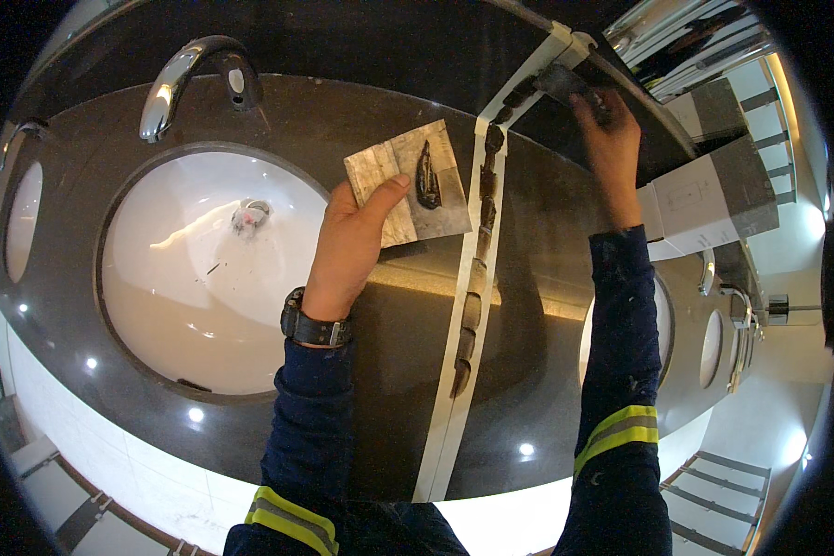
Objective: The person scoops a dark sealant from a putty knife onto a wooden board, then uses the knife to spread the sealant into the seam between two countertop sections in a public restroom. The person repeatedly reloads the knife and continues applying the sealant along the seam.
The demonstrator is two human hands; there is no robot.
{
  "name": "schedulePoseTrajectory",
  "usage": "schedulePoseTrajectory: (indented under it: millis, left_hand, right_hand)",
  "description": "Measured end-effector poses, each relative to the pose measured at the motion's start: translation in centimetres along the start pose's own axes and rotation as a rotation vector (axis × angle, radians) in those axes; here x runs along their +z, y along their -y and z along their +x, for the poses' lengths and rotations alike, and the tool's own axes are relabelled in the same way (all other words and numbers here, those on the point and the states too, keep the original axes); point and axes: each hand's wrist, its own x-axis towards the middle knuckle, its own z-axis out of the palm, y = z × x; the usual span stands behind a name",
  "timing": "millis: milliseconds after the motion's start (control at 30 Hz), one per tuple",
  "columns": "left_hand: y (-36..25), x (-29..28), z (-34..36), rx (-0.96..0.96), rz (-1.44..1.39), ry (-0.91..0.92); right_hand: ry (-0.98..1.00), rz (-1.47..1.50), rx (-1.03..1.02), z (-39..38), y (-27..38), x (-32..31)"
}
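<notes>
My left hand (352,236) grips a thin, square, wood-patterned board (380,181) by its near left edge, thumb on top. A smear of dark paste (427,176) lies on the board. Closed around a flat dark spreader (558,83), my right hand (612,139) is slightly blurred at the far end of the counter joint. Two strips of pale masking tape (445,417) run along this joint. Between them, rough dabs of dark brown paste (487,185) form a broken line, thinning toward the near side.
A white sink (148,306) with specks of debris is set in the dark counter (389,371) at left, a chrome faucet (171,88) behind it. White and grey boxes (704,199) stand right of my right hand. Another sink (665,324) is partly hidden by my right arm.
</notes>
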Motion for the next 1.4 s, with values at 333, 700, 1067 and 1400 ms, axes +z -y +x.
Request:
schedulePoseTrajectory:
  millis: [333, 700, 1067, 1400]
  left_hand:
    - [0.4, 0.2, 0.2, 0.04, -0.005, -0.003]
    - [0.2, 0.6, -0.1, 0.026, 0.038, -0.003]
    - [-0.2, 1.0, -0.4, 0.004, 0.026, -0.017]
    - [-0.2, 0.6, -0.4, -0.001, 0.056, -0.015]
  right_hand:
    - [-0.135, -0.083, -0.016, -1.0, 1.0, -0.7]
    - [-0.122, -0.083, -0.025, 0.4, 1.2, -0.8]
    - [-0.103, -0.053, -0.121, 2.2, 0.2, -1.4]
    - [-0.207, 0.081, 0.018, -0.4, 0.9, -1.8]
